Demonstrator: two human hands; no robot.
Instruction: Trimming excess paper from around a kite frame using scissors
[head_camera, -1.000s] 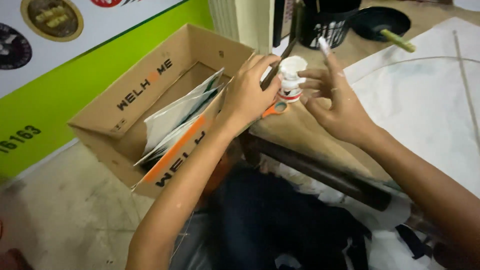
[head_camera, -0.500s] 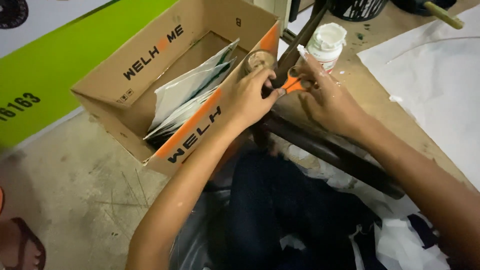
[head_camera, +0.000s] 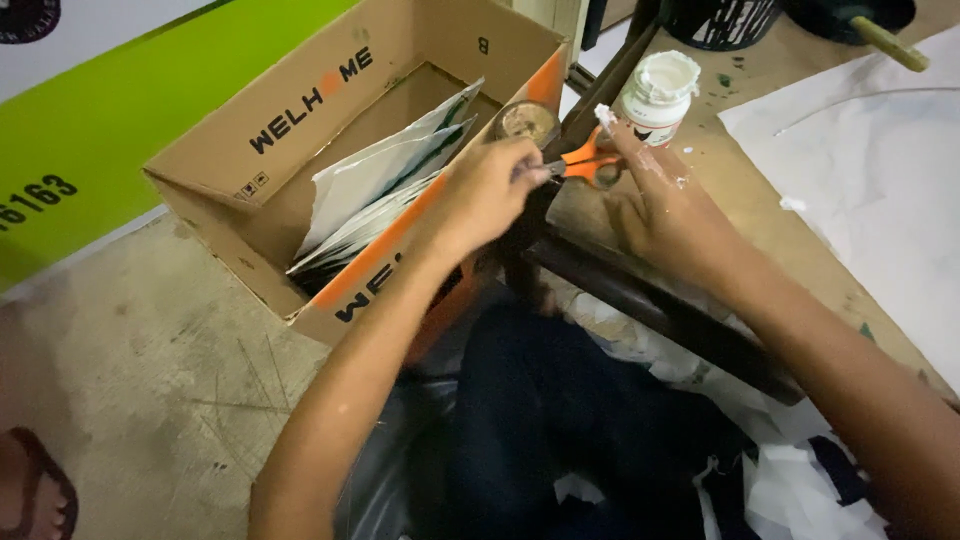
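My left hand is closed around the blade end of a pair of orange-handled scissors, holding them at the corner of a low wooden table. Just right of the scissors, my right hand lies on the tabletop with its fingers spread. Its index finger is smeared with white paste and points up beside a white jar of paste. A small round lid sits just behind my left hand.
An open cardboard box holding several white sheets stands on the concrete floor at left. A large white sheet covers the table at right. A dark basket stands at the back. Paper scraps and a dark bag lie under the table.
My right hand has come down from beside the jar to rest on the table. My left hand has moved the scissors down to the table corner, and the view has shifted closer.
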